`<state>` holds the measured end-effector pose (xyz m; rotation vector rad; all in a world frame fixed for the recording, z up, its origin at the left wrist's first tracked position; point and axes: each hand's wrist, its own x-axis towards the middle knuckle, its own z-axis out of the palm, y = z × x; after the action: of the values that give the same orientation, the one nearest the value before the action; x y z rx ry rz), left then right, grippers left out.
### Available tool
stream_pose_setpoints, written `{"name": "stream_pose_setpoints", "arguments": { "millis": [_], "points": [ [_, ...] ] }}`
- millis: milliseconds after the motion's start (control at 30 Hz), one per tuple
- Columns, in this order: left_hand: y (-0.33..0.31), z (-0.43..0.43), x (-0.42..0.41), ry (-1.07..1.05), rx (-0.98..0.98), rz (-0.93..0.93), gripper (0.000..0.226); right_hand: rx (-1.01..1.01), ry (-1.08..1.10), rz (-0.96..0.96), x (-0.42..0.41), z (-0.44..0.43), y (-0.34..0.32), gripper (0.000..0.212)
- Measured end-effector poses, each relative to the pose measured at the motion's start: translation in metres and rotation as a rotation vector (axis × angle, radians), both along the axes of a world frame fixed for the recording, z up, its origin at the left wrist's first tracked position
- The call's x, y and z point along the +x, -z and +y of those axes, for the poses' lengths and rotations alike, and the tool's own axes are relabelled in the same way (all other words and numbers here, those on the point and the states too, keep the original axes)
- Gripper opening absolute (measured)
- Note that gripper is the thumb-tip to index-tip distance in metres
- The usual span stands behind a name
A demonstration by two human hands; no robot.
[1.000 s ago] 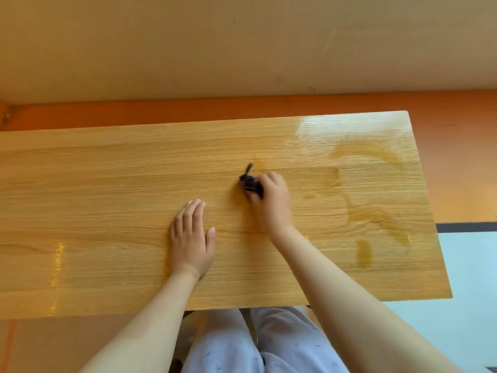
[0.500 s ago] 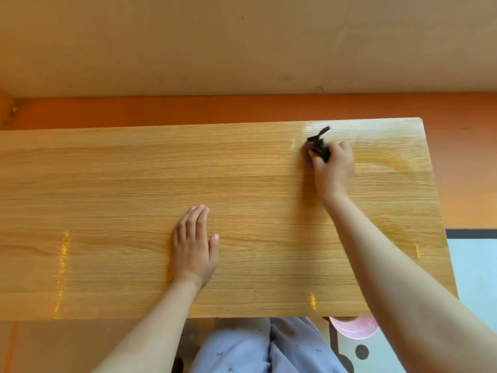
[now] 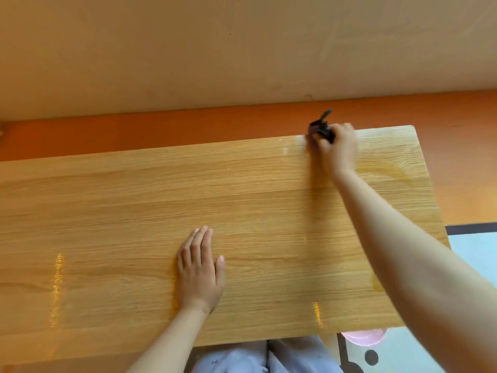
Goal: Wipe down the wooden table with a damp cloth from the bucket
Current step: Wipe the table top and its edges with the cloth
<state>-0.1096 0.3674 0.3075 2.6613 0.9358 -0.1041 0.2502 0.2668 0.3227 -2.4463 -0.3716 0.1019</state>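
The wooden table [image 3: 113, 211] fills most of the view, its top glossy with wet streaks near the far right corner. My right hand [image 3: 340, 152] grips a small dark cloth [image 3: 321, 129] with a purple patch, pressed on the table's far edge near the right corner. A strip of the cloth sticks up past the edge. My left hand [image 3: 200, 270] lies flat on the table near the front middle, fingers straight and together. A pink bucket rim [image 3: 363, 336] shows under the table's front right edge.
An orange floor strip [image 3: 134, 133] runs behind the table below a beige wall [image 3: 215, 49]. A pale blue mat [image 3: 473, 251] with a dark border lies on the floor to the right. My legs in light trousers [image 3: 255, 356] are at the front edge.
My right hand has carried the cloth from the table's middle away and rightward to the far edge. The left hand has stayed flat in place. The view has shifted, bringing the bucket rim into sight.
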Motion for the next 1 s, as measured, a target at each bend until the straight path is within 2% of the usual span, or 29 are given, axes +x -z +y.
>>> {"name": "stream_pose_setpoints", "arguments": {
  "millis": [133, 233, 400, 467, 567, 700, 867, 1000],
  "points": [
    [0.0, 0.0, 0.0, 0.014, 0.005, -0.018, 0.059, -0.09, 0.231, 0.011, 0.027, -0.047, -0.002, 0.026],
    [0.001, 0.0, 0.0, 0.016, 0.005, -0.025, 0.059, -0.081, 0.26, 0.012, 0.012, -0.037, 0.0, 0.023],
    [0.0, 0.0, 0.0, 0.008, 0.011, 0.013, 0.06, 0.051, -0.092, 0.041, -0.054, 0.02, 0.004, 0.011],
    [0.0, -0.001, 0.0, 0.006, 0.01, 0.023, 0.061, 0.059, -0.228, 0.04, -0.065, 0.032, 0.004, 0.012],
    [-0.001, -0.002, 0.002, -0.009, 0.004, -0.019, 0.06, 0.072, -0.285, 0.05, -0.047, 0.023, 0.004, 0.016],
    [-0.007, -0.019, 0.018, -0.069, -0.016, -0.083, 0.059, 0.043, -0.126, 0.013, 0.007, -0.02, 0.001, 0.016],
    [-0.01, -0.083, 0.067, -0.017, -0.079, -0.147, 0.06, -0.057, 0.069, -0.002, 0.081, -0.096, -0.002, 0.022],
    [-0.003, -0.105, 0.084, -0.049, -0.035, -0.085, 0.061, -0.126, 0.072, -0.015, 0.105, -0.119, -0.006, 0.023]
  ]
}}
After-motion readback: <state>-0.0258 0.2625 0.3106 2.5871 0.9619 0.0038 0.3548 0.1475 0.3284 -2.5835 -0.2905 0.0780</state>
